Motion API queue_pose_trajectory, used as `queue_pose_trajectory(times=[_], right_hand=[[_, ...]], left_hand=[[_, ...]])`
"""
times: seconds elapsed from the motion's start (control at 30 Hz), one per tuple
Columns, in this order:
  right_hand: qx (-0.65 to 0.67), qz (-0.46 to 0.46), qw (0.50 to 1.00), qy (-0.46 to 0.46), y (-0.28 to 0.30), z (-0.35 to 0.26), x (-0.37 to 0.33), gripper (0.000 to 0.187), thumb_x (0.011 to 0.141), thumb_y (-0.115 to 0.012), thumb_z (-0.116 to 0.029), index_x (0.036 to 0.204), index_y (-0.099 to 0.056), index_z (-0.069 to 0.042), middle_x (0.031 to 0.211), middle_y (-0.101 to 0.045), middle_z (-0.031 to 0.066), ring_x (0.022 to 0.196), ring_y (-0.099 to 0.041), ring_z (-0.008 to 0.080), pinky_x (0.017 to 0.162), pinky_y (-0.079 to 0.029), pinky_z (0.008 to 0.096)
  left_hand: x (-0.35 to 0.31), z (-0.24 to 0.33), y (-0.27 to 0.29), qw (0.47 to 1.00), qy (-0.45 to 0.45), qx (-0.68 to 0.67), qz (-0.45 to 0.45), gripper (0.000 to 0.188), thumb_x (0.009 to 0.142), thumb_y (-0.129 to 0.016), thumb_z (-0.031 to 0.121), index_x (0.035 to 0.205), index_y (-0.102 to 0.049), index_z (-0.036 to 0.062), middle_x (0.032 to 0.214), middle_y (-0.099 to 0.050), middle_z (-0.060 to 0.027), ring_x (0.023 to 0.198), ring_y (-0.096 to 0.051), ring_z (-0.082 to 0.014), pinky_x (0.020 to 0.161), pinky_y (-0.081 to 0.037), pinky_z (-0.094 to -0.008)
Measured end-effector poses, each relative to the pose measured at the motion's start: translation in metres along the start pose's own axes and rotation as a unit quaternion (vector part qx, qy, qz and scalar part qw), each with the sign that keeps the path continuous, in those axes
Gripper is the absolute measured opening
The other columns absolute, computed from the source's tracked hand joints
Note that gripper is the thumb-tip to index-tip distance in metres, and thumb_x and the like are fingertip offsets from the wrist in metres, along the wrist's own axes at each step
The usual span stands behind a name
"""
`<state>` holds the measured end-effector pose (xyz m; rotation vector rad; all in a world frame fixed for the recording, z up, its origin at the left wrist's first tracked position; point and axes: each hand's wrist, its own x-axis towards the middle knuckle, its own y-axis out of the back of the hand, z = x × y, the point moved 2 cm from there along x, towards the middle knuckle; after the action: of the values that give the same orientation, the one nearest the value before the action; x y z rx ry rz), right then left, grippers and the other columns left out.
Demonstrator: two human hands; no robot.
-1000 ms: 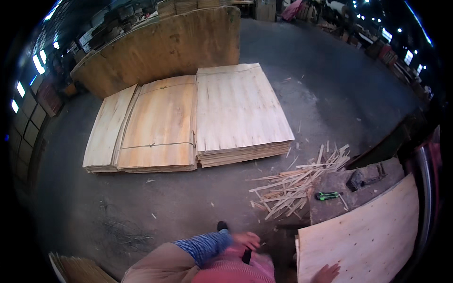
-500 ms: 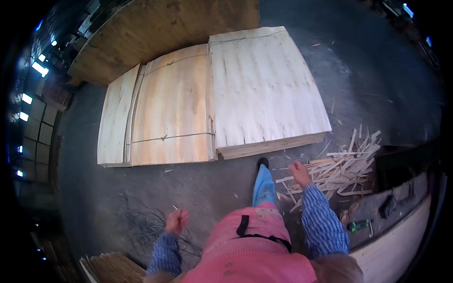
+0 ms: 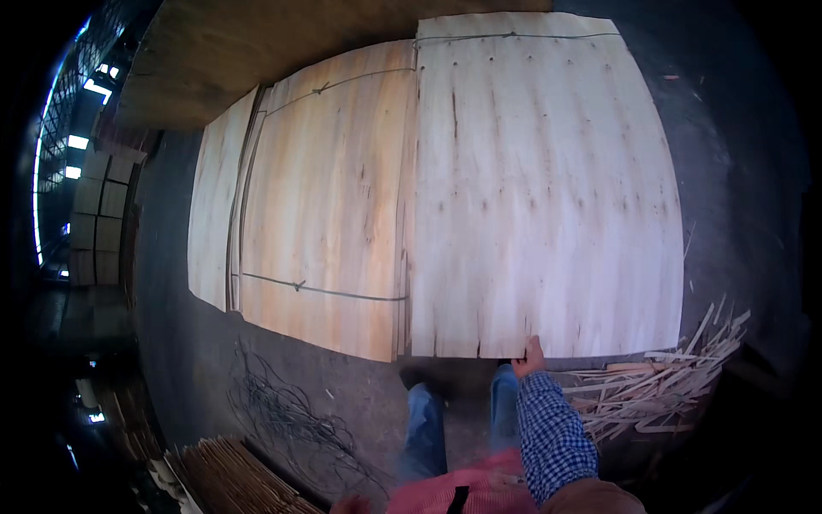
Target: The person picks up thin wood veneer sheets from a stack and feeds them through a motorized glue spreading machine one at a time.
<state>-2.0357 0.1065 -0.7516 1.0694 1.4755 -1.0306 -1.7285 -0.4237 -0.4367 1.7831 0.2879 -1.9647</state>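
My right hand [image 3: 529, 355] is at the near edge of the pale wood veneer sheets [image 3: 548, 197], in the rightmost stack. Its thumb lies over the top sheet and the fingers curl at the edge, closed on it. A tie of twine [image 3: 514, 35] crosses this stack's far end. My left hand [image 3: 351, 505] is low at the picture's bottom rim, blurred and mostly cut off, so its fingers do not show. Beside the right stack lies an orange-toned veneer stack [image 3: 330, 197], tied with twine at both ends.
Wood scraps [image 3: 664, 385] are heaped on the floor at right. Loose twine [image 3: 291, 411] lies tangled at left, near a pile of thin sheets [image 3: 244, 480]. A narrower veneer stack [image 3: 214, 206] stands at far left; a large brown board [image 3: 257, 51] is behind the stacks.
The veneer stacks appear larger and closer. My right hand has moved from beside the scrap heap onto the right stack's near edge. My left hand has dropped to the bottom rim.
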Motion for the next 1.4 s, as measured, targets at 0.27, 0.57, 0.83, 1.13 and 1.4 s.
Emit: queue_pose_trajectory(times=[0.27,0.57,0.83,1.13,1.4], right_hand=[[0.018,0.018,0.998,-0.055,0.013,-0.016,-0.023,0.033,0.094,-0.065,-0.031,0.115,-0.057,-0.007,0.110,-0.059,0.0116,0.097,-0.059,0.0253,0.080,-0.052,0.0380],[0.018,-0.025,0.999,-0.035,0.020,-0.021,-0.078,0.037,0.092,-0.068,-0.037,0.114,-0.059,-0.009,0.102,-0.064,0.0063,0.089,-0.062,0.0213,0.075,-0.053,0.0327],[0.073,-0.226,0.969,0.060,-0.028,-0.071,-0.208,0.034,0.097,-0.060,-0.030,0.122,-0.058,-0.007,0.111,-0.068,0.0070,0.100,-0.066,0.0157,0.073,-0.058,0.0268],[0.015,-0.217,0.969,0.120,0.029,-0.056,-0.199,0.034,0.097,-0.061,-0.027,0.122,-0.058,-0.005,0.111,-0.068,0.0045,0.096,-0.067,0.0143,0.072,-0.057,0.0232],[0.009,-0.153,0.988,0.002,0.191,0.132,-0.224,0.033,0.097,-0.058,-0.039,0.118,-0.061,-0.013,0.098,-0.070,0.0011,0.078,-0.066,0.0139,0.060,-0.053,0.0266]], left_hand=[[0.050,0.157,-0.228,0.991,-0.062,0.098,-0.068,0.035,0.099,-0.055,0.028,0.121,-0.057,0.0007,0.113,-0.067,-0.0177,0.100,-0.067,-0.0281,0.081,-0.055,-0.0392],[0.141,0.288,-0.350,0.959,-0.190,0.166,-0.125,0.032,0.098,-0.055,0.030,0.118,-0.060,0.0053,0.104,-0.069,-0.0092,0.085,-0.066,-0.0179,0.074,-0.052,-0.0293],[0.072,0.338,-0.463,0.906,-0.094,0.118,-0.396,0.072,0.099,-0.038,0.060,0.143,-0.042,0.0036,0.137,-0.054,-0.0130,0.123,-0.054,-0.0262,0.105,-0.043,-0.0451],[0.027,0.322,-0.456,0.894,-0.161,0.241,-0.343,0.051,0.095,-0.062,0.020,0.138,-0.043,-0.0006,0.131,-0.056,-0.0169,0.118,-0.058,-0.0296,0.101,-0.049,-0.0457],[0.072,0.226,-0.264,0.899,-0.151,0.261,-0.318,0.042,0.091,-0.068,0.016,0.127,-0.055,0.0001,0.112,-0.067,-0.0118,0.096,-0.067,-0.0229,0.083,-0.056,-0.0389]])
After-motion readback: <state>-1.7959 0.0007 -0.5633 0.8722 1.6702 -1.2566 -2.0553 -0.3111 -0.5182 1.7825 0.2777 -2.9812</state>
